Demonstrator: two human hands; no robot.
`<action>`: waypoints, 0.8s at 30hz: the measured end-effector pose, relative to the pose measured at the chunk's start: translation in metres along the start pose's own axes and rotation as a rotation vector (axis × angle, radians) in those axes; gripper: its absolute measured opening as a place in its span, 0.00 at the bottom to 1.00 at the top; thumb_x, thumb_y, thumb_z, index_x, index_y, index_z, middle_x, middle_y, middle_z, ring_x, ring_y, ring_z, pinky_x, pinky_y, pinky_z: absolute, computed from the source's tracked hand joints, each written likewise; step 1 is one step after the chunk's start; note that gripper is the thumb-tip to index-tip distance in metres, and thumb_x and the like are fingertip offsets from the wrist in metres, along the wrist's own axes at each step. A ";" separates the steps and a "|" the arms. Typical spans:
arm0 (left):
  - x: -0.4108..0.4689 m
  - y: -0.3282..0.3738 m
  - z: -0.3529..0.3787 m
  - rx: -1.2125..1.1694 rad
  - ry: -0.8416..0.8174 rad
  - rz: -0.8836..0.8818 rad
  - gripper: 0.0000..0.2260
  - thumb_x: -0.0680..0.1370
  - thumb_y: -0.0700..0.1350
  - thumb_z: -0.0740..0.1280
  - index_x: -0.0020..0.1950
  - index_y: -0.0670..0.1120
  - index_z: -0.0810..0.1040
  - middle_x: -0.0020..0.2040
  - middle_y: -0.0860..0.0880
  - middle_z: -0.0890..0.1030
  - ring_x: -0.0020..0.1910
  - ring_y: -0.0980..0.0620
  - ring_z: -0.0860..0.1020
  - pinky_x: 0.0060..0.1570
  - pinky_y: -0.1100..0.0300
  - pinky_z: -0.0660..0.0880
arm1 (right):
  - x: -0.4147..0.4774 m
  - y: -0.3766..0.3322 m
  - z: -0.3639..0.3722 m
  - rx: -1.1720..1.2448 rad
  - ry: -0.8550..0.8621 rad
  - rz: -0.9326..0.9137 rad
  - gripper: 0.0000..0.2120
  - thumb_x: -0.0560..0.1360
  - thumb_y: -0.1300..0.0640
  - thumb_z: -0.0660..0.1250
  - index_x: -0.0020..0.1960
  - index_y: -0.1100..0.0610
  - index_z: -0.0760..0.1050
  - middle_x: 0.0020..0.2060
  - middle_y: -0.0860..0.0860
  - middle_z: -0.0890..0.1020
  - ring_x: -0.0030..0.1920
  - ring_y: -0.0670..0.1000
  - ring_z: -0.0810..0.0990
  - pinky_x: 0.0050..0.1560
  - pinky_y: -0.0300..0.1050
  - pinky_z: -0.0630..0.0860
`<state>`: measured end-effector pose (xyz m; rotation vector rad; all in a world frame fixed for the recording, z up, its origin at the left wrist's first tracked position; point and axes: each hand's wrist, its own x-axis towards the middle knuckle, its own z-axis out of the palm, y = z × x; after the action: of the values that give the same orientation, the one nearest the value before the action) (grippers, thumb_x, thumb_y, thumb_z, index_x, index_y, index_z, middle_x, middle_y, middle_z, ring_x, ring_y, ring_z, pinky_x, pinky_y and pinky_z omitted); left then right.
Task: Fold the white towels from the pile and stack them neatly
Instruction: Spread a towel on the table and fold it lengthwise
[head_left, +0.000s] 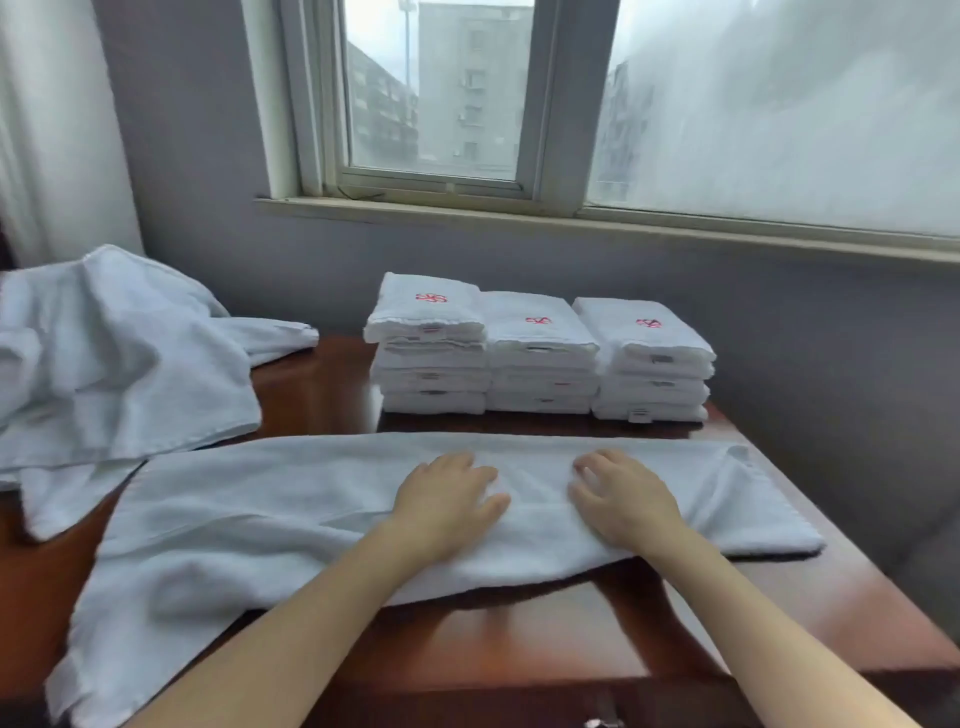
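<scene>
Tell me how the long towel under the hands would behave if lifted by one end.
Probably floppy: the long towel lies in soft folds, so it would sag from a one-end grip. On the glossy table it may slide easily when pushed.

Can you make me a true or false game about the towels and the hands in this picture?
1. The left hand and the right hand both rest on the long towel spread across the table. True.
2. Two stacks of folded towels stand by the wall. False: there are three stacks, side by side.
3. The top towel of each stack has a red mark on it. True.
4. The unfolded pile lies at the right end of the table. False: the pile is on the left.
</scene>
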<state>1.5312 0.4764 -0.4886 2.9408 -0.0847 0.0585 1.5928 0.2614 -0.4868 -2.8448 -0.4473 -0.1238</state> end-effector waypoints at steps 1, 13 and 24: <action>0.004 0.009 0.003 0.046 -0.053 -0.025 0.26 0.81 0.63 0.52 0.76 0.54 0.64 0.77 0.47 0.61 0.76 0.44 0.59 0.72 0.46 0.59 | -0.003 0.010 -0.004 -0.015 -0.029 0.040 0.18 0.79 0.46 0.56 0.66 0.49 0.72 0.66 0.48 0.73 0.65 0.53 0.71 0.66 0.53 0.66; 0.036 0.041 0.006 0.099 -0.191 -0.139 0.37 0.78 0.71 0.49 0.81 0.52 0.51 0.81 0.42 0.48 0.79 0.43 0.46 0.75 0.39 0.47 | -0.046 0.053 -0.043 0.199 -0.196 -0.156 0.28 0.67 0.51 0.67 0.68 0.45 0.71 0.59 0.41 0.73 0.62 0.43 0.73 0.62 0.40 0.70; -0.043 0.026 -0.014 0.043 0.136 0.286 0.14 0.71 0.62 0.69 0.49 0.54 0.75 0.50 0.58 0.74 0.53 0.56 0.72 0.45 0.60 0.68 | -0.052 0.036 -0.035 0.194 0.164 -0.178 0.08 0.75 0.56 0.65 0.53 0.50 0.78 0.41 0.46 0.81 0.46 0.53 0.79 0.41 0.44 0.70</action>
<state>1.4858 0.4565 -0.4715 2.9341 -0.4876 0.3046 1.5532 0.2034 -0.4678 -2.5775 -0.6386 -0.3255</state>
